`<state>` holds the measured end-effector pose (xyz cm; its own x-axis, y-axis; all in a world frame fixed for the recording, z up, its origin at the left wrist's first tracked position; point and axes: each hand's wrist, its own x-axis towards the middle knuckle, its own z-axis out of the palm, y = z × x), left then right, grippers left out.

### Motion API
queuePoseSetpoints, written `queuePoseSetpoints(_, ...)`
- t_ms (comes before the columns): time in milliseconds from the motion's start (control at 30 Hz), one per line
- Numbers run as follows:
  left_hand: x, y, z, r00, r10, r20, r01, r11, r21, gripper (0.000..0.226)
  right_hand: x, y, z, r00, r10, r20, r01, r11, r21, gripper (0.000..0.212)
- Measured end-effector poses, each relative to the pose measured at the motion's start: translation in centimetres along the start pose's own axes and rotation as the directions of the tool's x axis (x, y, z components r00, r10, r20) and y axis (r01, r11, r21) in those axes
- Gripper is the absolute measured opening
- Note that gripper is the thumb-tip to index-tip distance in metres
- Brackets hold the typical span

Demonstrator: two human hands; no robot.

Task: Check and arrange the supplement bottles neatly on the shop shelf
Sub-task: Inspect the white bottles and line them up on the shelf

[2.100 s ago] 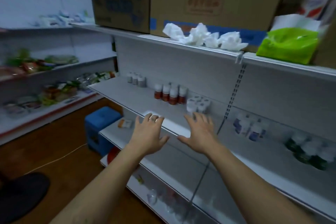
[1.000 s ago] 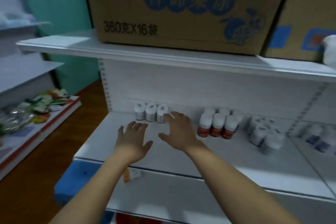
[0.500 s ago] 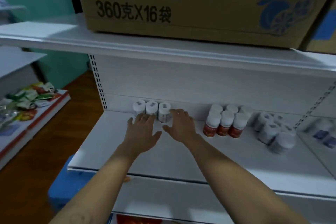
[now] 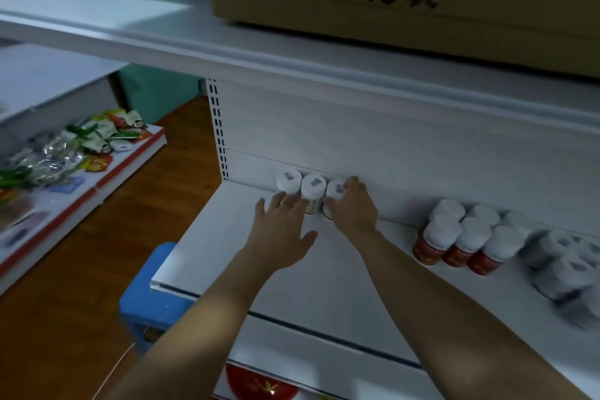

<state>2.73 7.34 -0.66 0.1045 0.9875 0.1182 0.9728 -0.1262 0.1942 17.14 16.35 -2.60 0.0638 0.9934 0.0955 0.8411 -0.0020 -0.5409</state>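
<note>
Touching three bottles, left hand, right hand

Printed in large black characters on the brown cardboard box, upper right of the frame: "360克X16袋". Small grey stickers on the caps of the three white-capped bottles, centre of the frame: too blurred to read. Labels on the red bottles, right of centre: illegible. Print on the snack packets, left edge: illegible.
</note>
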Motion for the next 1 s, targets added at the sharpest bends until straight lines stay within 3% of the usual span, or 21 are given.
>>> queuePoseSetpoints(300, -0.3, -3.3, -0.5, 0.994, 0.109, 0.022, -0.107, 0.992, -0.061, 0.061, -2.3, -1.3, -0.7, 0.986, 0.123, -0.108, -0.114, 0.990, 0.088, 0.041)
queuePoseSetpoints(400, -0.7, -3.7, -0.5, 0.984, 0.174, 0.028, -0.172, 0.983, -0.072, 0.063, -4.2, -1.4, -1.7, 0.976, 0.173, -0.130, -0.145, 0.970, 0.195, 0.039)
queuePoseSetpoints(533, -1.6, -3.8, -0.9, 0.960, 0.281, -0.015, -0.281, 0.954, -0.108, 0.065, -7.8, -1.4, -3.1, 0.973, 0.228, -0.039, -0.191, 0.885, 0.425, 0.028)
queuePoseSetpoints(767, -4.5, -2.7, -1.2, 0.909, 0.415, -0.036, -0.411, 0.881, -0.234, 0.068, -14.5, -1.7, -5.1, 0.967, 0.252, 0.037, -0.217, 0.739, 0.637, 0.021)
queuePoseSetpoints(1000, -8.2, -0.2, -3.5, 0.926, 0.375, 0.029, -0.334, 0.855, -0.397, 0.079, -17.8, -1.0, -8.9, 0.983, 0.163, 0.088, -0.174, 0.656, 0.735, 0.020)
